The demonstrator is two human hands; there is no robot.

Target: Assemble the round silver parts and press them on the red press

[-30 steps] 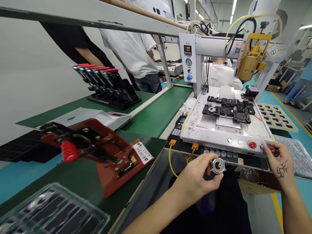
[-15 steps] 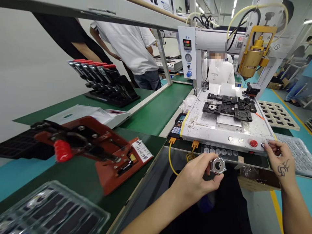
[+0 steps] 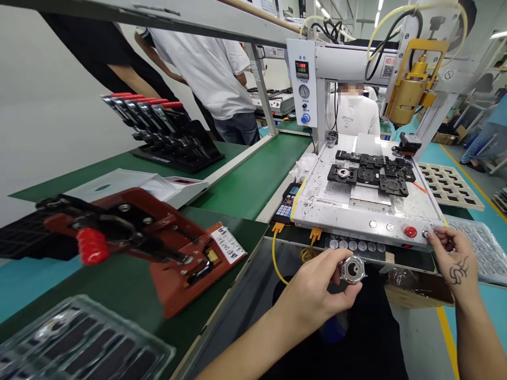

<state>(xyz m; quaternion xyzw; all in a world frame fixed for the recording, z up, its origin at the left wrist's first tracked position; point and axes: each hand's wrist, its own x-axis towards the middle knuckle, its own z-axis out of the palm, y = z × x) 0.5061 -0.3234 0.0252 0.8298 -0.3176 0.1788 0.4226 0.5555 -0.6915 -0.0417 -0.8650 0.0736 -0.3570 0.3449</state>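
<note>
Between thumb and fingers, my left hand (image 3: 320, 287) grips a round silver watch case (image 3: 353, 269), its face side toward me, below the front edge of the dispensing machine (image 3: 340, 216). My right hand (image 3: 453, 258), with drawn lines on its back, is at the machine's front right corner. Its thumb and fingers are closed around a small knob (image 3: 425, 234), beside a red button (image 3: 410, 231). On the machine's bed sits a black fixture (image 3: 370, 174), and another round metal piece (image 3: 343, 172) rests in its left part.
A red-brown toggle press (image 3: 178, 295) stands on the green bench at left, behind a clear plastic tray (image 3: 130, 338). A golden dispensing head (image 3: 407, 100) hangs over the bed. A keypad controller (image 3: 288, 205) lies left of the machine. People stand beyond the bench.
The view has shifted slightly, so the bench and machine appear a little farther left. Both hands keep their holds on the watch case and the knob.
</note>
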